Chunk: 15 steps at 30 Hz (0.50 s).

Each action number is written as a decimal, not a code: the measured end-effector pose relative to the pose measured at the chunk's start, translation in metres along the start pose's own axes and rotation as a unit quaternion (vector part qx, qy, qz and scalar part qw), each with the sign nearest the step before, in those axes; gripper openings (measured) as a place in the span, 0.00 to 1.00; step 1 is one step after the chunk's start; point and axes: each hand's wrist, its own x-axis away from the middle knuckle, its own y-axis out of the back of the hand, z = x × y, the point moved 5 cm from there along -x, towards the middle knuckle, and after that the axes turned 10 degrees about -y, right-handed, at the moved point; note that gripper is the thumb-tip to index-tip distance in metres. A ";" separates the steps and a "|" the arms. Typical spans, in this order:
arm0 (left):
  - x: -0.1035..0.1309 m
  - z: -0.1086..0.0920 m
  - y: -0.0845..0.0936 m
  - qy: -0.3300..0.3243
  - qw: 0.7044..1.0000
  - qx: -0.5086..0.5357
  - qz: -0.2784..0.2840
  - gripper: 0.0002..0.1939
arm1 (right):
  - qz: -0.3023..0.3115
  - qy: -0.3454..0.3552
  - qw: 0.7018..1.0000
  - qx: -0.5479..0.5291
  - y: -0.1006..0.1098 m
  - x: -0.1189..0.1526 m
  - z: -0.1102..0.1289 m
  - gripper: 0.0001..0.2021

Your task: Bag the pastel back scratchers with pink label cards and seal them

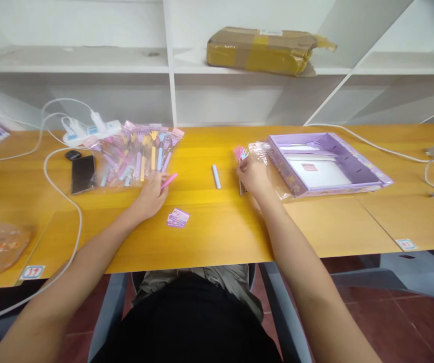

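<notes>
From where I stand, the left hand [153, 195], left of centre in the frame, is closed around a pink tube [169, 181]. The right hand [255, 174], right of centre, has its fingers drawn in at two palm-topped sticks [243, 154], one pink and one blue; I can't tell whether it grips them. A blue tube [216, 176] lies loose between the hands on the worktop [209, 242]. I'd judge the work partway: a pile of bagged sticks [153, 157] at centre left looks finished, while both tubes are unbagged and apart from the sticks. Small cards [178, 218] lie loose below the left hand.
</notes>
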 end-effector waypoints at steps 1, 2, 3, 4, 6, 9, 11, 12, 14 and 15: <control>0.000 0.000 0.000 0.001 1.000 0.002 0.002 0.16 | -0.003 0.010 1.000 0.019 -0.001 -0.001 0.001 0.05; 0.000 0.000 0.000 0.004 1.000 0.004 0.002 0.16 | -0.010 0.022 0.999 0.027 0.000 -0.001 0.004 0.06; 0.000 0.000 0.000 0.008 1.000 0.008 0.002 0.16 | -0.022 0.037 0.999 0.023 0.003 -0.001 0.008 0.06; 0.001 0.000 0.000 0.012 1.000 0.012 0.001 0.16 | -0.031 0.054 0.998 0.007 0.006 0.001 0.013 0.06; 0.002 -0.001 0.001 0.014 1.000 0.026 -0.007 0.17 | -0.025 0.082 0.995 -0.053 0.010 0.010 0.029 0.07; 0.006 -0.012 0.001 -0.009 0.998 0.056 -0.005 0.19 | 0.090 0.105 0.971 -0.192 -0.005 0.035 0.059 0.12; 0.008 -0.025 -0.003 -0.034 0.996 0.085 0.017 0.21 | 0.216 0.104 0.929 -0.284 -0.027 0.058 0.080 0.17; 0.010 -0.033 -0.005 -0.047 0.993 0.101 0.031 0.21 | 0.277 0.095 0.901 -0.322 -0.039 0.071 0.090 0.20; 0.012 -0.048 -0.010 -0.080 0.987 0.129 0.051 0.20 | 0.374 0.078 0.843 -0.379 -0.061 0.093 0.106 0.24; 0.013 -0.054 -0.011 -0.098 0.984 0.138 0.050 0.17 | 0.400 0.080 0.824 -0.394 -0.067 0.100 0.112 0.24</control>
